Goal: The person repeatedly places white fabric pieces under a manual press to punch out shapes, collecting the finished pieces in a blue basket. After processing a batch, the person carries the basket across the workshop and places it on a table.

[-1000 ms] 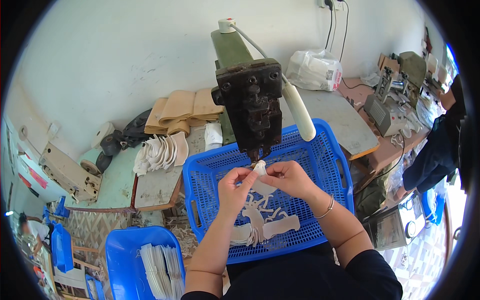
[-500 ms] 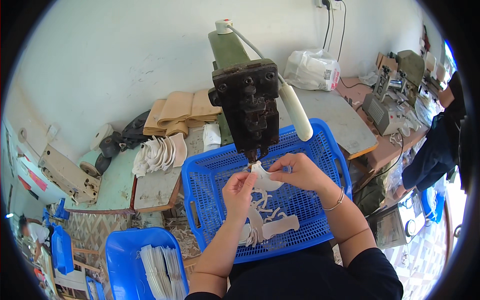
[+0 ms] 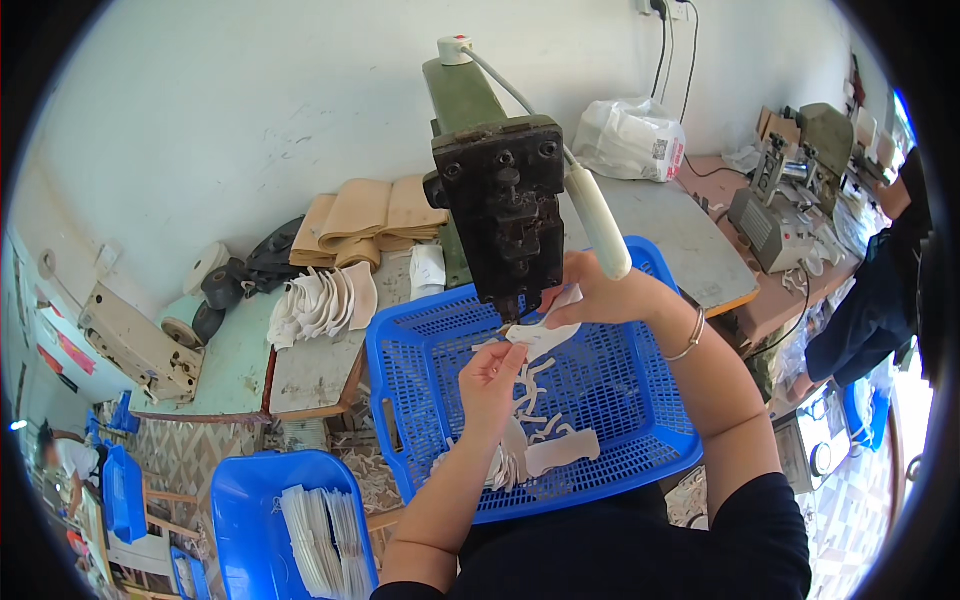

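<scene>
A curved white fabric piece is held just under the nose of a dark metal machine head with a green body. Its near left edge is pinched between the thumb and fingers of my left hand. My right hand, with a bracelet at the wrist, grips the far right part of it, and some of those fingers are hidden behind the machine head. Below both hands is a blue perforated basket, holding thin white offcut strips and a stack of white pieces.
A white handle hangs beside the machine head. Stacked curved pieces and beige sheets lie on the left bench. A blue tub with white pieces stands at lower left. Another person is at the far right.
My right hand has moved up and closer to the machine head, shifting its grip on the white piece. The piece has turned and sits slightly lower. My left hand has shifted slightly right.
</scene>
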Available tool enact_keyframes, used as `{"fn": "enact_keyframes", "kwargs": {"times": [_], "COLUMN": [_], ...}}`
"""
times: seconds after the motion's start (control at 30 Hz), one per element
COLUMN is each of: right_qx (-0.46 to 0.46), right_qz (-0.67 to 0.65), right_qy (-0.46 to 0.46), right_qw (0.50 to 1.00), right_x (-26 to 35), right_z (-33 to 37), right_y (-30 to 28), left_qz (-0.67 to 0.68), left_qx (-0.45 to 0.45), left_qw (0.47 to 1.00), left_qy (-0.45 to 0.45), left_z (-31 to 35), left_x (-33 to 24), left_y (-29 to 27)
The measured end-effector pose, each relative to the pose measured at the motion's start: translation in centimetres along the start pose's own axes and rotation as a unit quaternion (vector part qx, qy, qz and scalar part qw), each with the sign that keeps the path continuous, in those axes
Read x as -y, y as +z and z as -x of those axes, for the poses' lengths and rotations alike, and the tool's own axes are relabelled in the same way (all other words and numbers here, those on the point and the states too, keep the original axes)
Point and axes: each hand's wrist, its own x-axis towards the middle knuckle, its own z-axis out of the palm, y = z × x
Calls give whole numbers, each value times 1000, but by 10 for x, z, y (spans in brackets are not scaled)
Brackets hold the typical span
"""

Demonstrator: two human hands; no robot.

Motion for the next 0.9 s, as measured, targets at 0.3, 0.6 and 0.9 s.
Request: {"fn": "enact_keyframes", "kwargs": {"times": [0.3, 0.6, 0.9], "right_qx": [-92, -26, -93], "right_qz": [34, -298, -460], "right_qy": [-153, 93, 87], "right_qw": [983, 950, 879], "right_x": [-38, -55, -29], "right_z": [-2, 39, 34], "right_y": [4, 78, 107], "left_qz": [-22, -272, -465], "left_qx": [16, -112, 73], "left_qw": [998, 929, 828], "left_qy": [52, 225, 305], "left_z": [3, 8, -16], "left_x": [5, 5, -52], "left_y": [-21, -52, -23]}}
